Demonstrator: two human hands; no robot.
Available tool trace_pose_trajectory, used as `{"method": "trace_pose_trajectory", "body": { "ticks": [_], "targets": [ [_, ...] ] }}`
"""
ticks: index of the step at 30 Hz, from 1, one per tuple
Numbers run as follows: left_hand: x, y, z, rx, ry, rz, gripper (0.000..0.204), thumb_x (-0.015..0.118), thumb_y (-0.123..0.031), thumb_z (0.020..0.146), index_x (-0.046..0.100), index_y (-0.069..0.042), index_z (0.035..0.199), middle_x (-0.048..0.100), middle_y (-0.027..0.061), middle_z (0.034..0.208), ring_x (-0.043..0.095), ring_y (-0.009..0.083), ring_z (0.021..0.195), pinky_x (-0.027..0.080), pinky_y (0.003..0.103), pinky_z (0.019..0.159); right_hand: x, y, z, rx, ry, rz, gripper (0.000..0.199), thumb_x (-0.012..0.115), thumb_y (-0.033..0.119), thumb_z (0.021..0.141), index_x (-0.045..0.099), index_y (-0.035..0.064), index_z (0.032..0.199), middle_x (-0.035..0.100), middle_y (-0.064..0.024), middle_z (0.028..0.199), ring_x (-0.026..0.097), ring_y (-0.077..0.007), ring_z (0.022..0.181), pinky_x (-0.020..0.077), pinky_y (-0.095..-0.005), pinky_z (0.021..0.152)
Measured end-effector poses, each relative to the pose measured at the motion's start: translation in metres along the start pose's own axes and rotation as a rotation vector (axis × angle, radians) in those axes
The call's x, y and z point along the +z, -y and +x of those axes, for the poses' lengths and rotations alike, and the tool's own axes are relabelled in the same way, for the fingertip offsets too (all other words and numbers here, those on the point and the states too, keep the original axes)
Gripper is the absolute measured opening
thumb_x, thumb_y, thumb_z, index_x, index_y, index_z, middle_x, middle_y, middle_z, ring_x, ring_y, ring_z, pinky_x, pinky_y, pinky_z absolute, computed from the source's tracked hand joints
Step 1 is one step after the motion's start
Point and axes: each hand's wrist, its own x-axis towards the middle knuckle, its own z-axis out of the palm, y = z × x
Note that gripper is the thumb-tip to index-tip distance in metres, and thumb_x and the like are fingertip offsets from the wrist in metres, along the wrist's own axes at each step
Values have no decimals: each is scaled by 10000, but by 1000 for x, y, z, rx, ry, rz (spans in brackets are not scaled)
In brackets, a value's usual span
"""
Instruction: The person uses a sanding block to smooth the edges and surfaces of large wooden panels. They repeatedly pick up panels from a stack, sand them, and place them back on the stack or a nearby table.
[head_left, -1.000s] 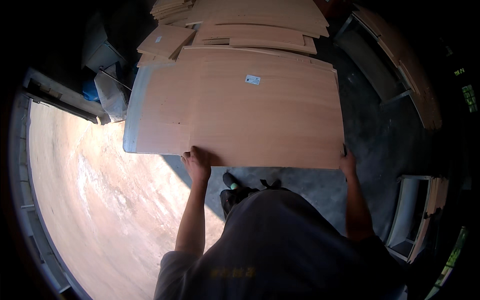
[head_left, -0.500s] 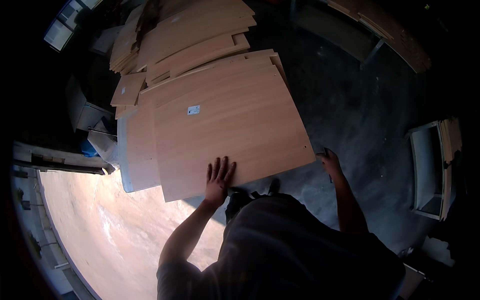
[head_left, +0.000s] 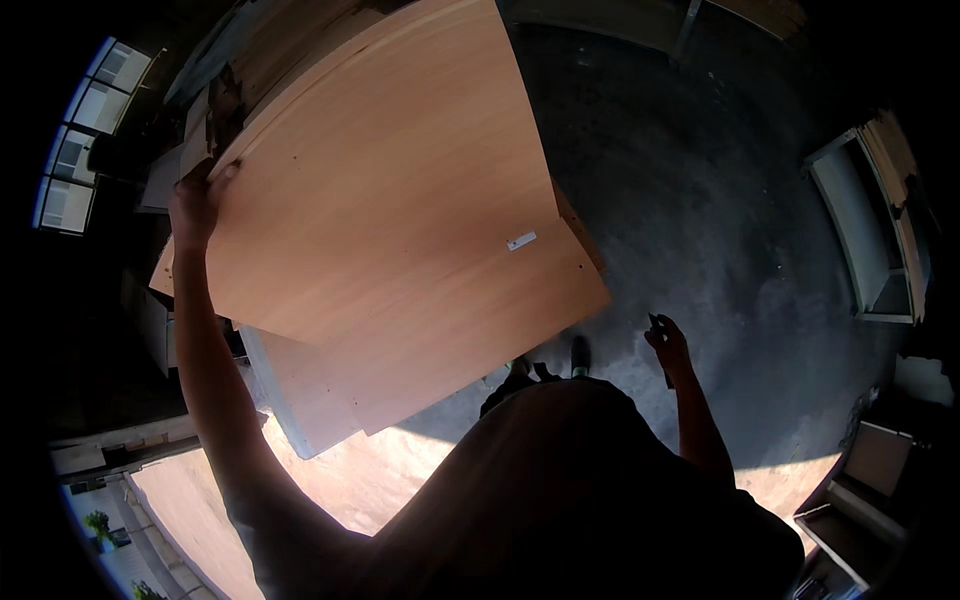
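Observation:
A large light-brown wooden panel [head_left: 390, 140] spans the upper middle of the head view. My left hand [head_left: 197, 208] is closed on its left edge, the arm stretched far forward. Underneath lies another wooden panel [head_left: 470, 305], with a small white label [head_left: 522, 241] and dark holes near its corners. A pale grey edge of a board [head_left: 285, 400] sticks out below these on the left. Off the stack's right side, my right hand [head_left: 670, 345] is closed around a slim dark tool [head_left: 656, 322]; its exact kind is too dark to make out.
A pale open cabinet frame [head_left: 855, 225] stands at the far right. More boxes or cabinet parts [head_left: 880, 460] sit at the lower right. My shoes [head_left: 581, 352] are on the dark floor [head_left: 700, 220] by the stack's near edge. Window panes [head_left: 95, 130] show at the upper left.
My left hand has gone from the near edge of the labelled panel to the far left. A large panel now covers much of the stack. My right hand still holds the dark tool.

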Motion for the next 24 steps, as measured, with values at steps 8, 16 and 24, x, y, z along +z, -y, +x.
{"method": "trace_pose_trajectory", "body": {
  "ticks": [8,16,24],
  "targets": [
    [135,72,107,-154,639,-208,671,539,-612,906,682,1,1138,698,206,1004,684,284,959,489,378,874,18,102,-54,-82,-353,30,446,662,237,913,569,56,1310,654,-153,1208,641,-287,1081,483,-369,911],
    [247,0,-22,-183,671,-582,674,345,-532,1020,379,-44,1485,439,179,1485,377,302,1401,292,376,1144,31,151,-60,-222,-410,-258,517,677,187,878,520,83,1360,606,-139,1231,659,-330,1003,541,-394,813],
    [332,-74,-187,-208,401,-154,727,382,-550,1000,217,-108,1553,196,143,1613,170,328,1490,140,589,1169,46,140,-38,-71,-317,-405,504,667,196,864,519,102,1336,566,-94,1327,655,-352,1015,552,-448,837]
  ]
}}
